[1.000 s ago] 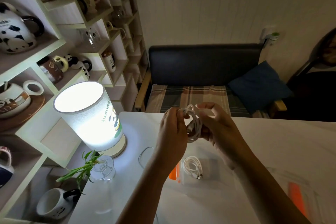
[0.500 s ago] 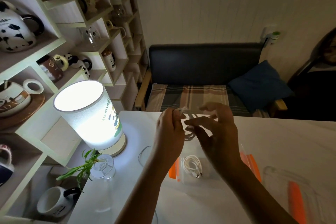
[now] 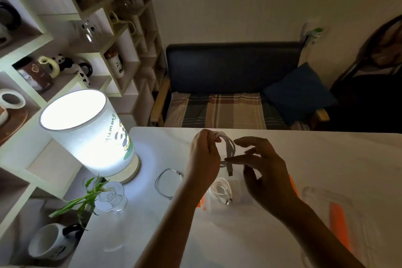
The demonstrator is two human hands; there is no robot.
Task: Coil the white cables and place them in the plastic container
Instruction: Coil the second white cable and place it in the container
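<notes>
My left hand (image 3: 203, 155) pinches the top of a coiled white cable (image 3: 230, 148) above the white table (image 3: 326, 159). The coil hangs down with its plug end dangling at the bottom. My right hand (image 3: 264, 167) touches the lower part of the coil with its index finger and thumb, the other fingers spread. Below the hands stands a clear plastic container (image 3: 214, 209) with orange clips, and a second coiled white cable (image 3: 220, 191) lies inside it. Part of the container is hidden by my right hand.
A lit cylindrical lamp (image 3: 87, 128) stands at the table's left corner. A thin wire loop (image 3: 166, 183) lies beside it. A glass vase with a green plant (image 3: 109, 199) sits near the left edge. A clear lid with an orange clip (image 3: 338, 224) lies at right.
The camera view tilted downward. My right hand opened away from the coil and came back to touch its lower part. My left hand kept hold of the top of the coil.
</notes>
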